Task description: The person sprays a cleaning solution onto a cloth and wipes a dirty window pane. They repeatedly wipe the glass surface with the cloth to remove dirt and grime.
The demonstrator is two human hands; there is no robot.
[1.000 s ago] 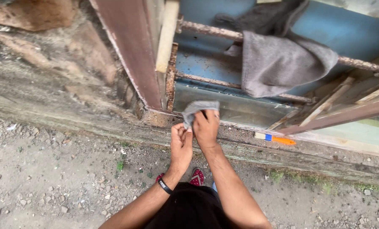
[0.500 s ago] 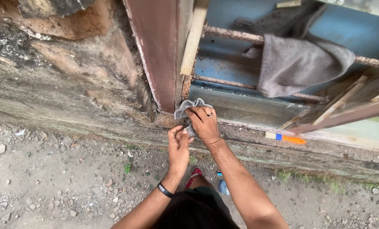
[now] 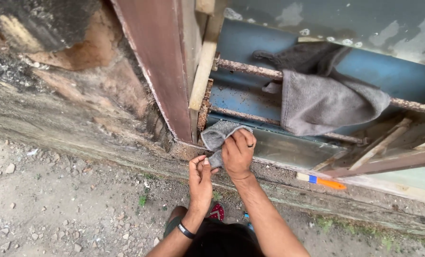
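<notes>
My right hand (image 3: 238, 153) presses a small grey cloth (image 3: 215, 134) against the bottom left corner of a window frame, fingers closed over it; a ring shows on one finger. My left hand (image 3: 200, 178), with a black band at the wrist, pinches the cloth's lower end just below the right hand. The corner sits where the reddish-brown frame post (image 3: 160, 66) meets the dirty sill (image 3: 288, 173).
A larger grey towel (image 3: 324, 95) hangs over a rusty bar (image 3: 250, 69) across the blue panel. A blue and orange tool (image 3: 322, 181) lies on the sill to the right. Crumbling wall to the left, gravel ground (image 3: 65, 214) below.
Both hands and the cloth stay at the frame's corner; the right hand has shifted slightly over the cloth, and the view has moved closer and to the right.
</notes>
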